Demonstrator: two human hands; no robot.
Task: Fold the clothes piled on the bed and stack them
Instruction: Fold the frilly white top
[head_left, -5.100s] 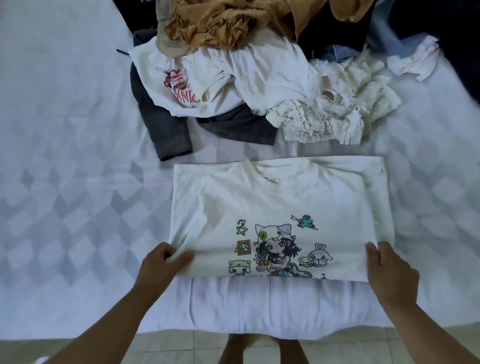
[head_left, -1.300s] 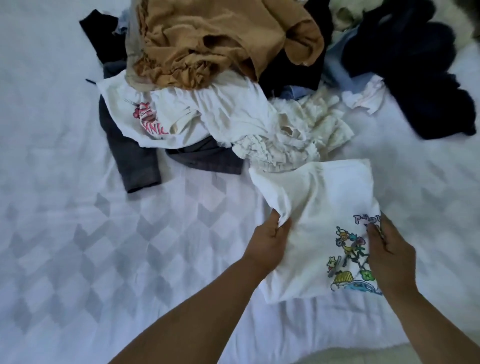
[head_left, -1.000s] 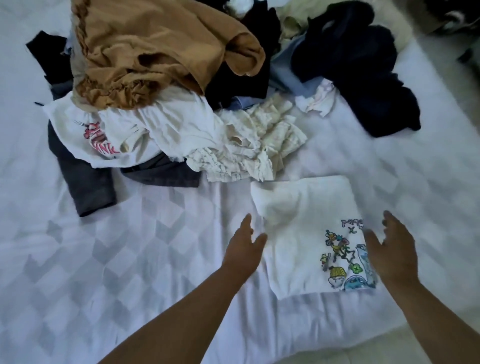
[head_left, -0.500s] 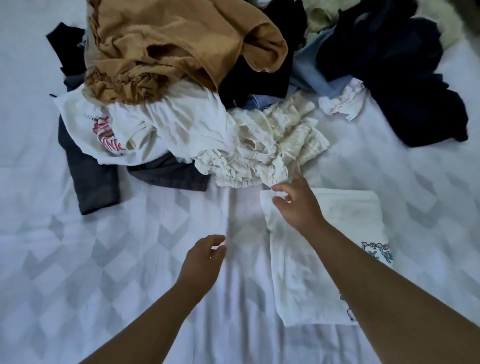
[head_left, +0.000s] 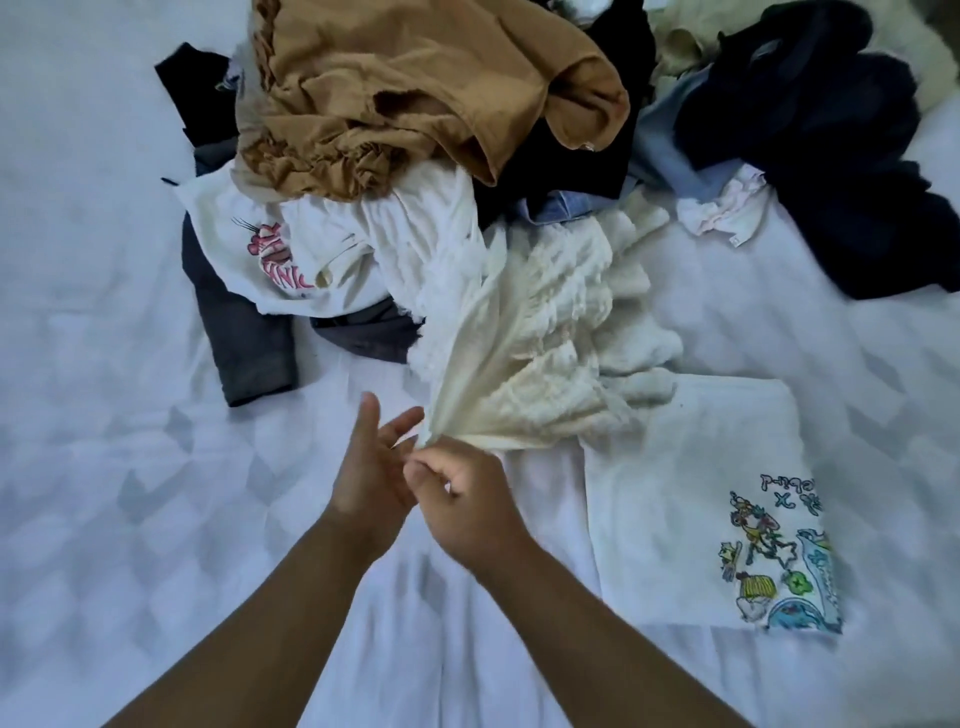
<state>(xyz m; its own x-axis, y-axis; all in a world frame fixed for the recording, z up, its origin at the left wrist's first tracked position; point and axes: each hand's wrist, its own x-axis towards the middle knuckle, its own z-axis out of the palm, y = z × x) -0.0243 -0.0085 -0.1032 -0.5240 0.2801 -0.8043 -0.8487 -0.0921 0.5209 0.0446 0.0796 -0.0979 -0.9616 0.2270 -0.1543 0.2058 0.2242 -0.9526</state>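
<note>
Your right hand (head_left: 462, 499) is curled, pinching the gathered edge of the cream ruffled garment (head_left: 540, 343), which stretches up and away toward the pile. Your left hand (head_left: 371, 467) sits just beside it, fingers spread and loose. The folded printed T-shirt (head_left: 696, 499) lies to the right of your right hand on the bed (head_left: 104, 467).

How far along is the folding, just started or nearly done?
Barely started. One white printed T-shirt lies folded flat on the bed, with nothing stacked on it yet. The right hand pinches a cream ruffled garment, stretched out from the heap; the left hand is open beside it. The pile of brown, dark, white and blue clothes remains unfolded.
</note>
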